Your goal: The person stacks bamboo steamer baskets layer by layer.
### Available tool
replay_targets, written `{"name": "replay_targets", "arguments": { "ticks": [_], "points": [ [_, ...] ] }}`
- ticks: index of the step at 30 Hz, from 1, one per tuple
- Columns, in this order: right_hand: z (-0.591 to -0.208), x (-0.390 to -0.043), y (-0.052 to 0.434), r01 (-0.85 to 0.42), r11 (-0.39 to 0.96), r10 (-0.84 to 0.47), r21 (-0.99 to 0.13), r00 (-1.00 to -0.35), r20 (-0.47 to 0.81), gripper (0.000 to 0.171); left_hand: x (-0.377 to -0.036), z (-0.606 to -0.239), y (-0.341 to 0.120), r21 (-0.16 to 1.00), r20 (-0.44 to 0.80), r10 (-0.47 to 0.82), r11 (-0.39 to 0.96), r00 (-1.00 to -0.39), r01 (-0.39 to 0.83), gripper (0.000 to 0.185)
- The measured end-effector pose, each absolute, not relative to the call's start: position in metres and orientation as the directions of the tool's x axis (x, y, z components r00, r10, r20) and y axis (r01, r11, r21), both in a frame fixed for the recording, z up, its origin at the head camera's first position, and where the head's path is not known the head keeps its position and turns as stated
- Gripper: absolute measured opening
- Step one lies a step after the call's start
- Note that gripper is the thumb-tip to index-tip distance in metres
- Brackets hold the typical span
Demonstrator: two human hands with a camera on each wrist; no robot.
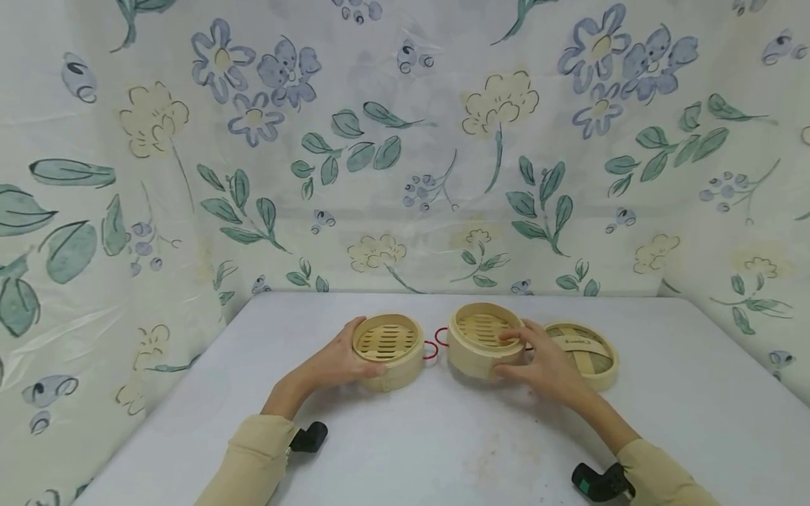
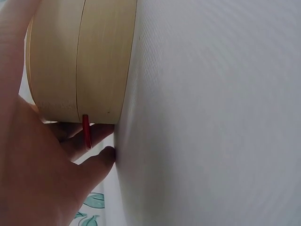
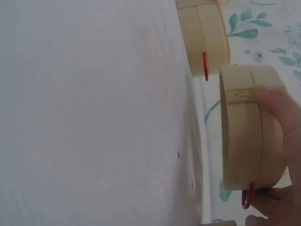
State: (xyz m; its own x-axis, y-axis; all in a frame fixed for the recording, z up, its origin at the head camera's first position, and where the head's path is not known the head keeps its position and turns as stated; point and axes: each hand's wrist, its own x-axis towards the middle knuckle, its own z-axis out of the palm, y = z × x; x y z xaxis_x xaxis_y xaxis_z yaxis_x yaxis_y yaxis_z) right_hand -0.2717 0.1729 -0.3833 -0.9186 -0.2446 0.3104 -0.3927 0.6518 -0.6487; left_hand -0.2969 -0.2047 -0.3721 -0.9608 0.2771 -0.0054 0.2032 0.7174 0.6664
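Two steamer baskets: left hand (image 1: pixel 335 362) grips one (image 1: pixel 387 349), right hand (image 1: pixel 544 362) the other (image 1: pixel 484 339).

Two steamer baskets on the table, left one (image 1: pixel 387 349) and right one (image 1: pixel 484 339); one lid (image 1: pixel 582 351) beside them; two hands in play, left (image 1: pixel 338 362) and right (image 1: pixel 541 362).

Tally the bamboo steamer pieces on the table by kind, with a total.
Steamer baskets: 2, the left basket held by the left hand and the right basket held by the right hand
Woven lid: 1
Total: 3
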Motion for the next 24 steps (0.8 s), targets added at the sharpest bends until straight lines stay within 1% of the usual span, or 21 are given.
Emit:
{"name": "replay_targets", "arguments": {
  "ticks": [11,24],
  "points": [
    [-0.372,-0.278,0.162,-0.424,0.667,-0.251,-0.613,-0.902,0.351,0.057,-0.296,-0.369,-0.205,0.668,-0.024,0.285,0.718,-0.958,0.197,0.125],
    [-0.341,-0.291,0.12,-0.471,0.598,-0.303,-0.648,-0.882,0.362,0.059,-0.299,-0.373,-0.205,0.681,-0.023,0.275,0.708,-0.961,0.186,0.124]
  ]
}}
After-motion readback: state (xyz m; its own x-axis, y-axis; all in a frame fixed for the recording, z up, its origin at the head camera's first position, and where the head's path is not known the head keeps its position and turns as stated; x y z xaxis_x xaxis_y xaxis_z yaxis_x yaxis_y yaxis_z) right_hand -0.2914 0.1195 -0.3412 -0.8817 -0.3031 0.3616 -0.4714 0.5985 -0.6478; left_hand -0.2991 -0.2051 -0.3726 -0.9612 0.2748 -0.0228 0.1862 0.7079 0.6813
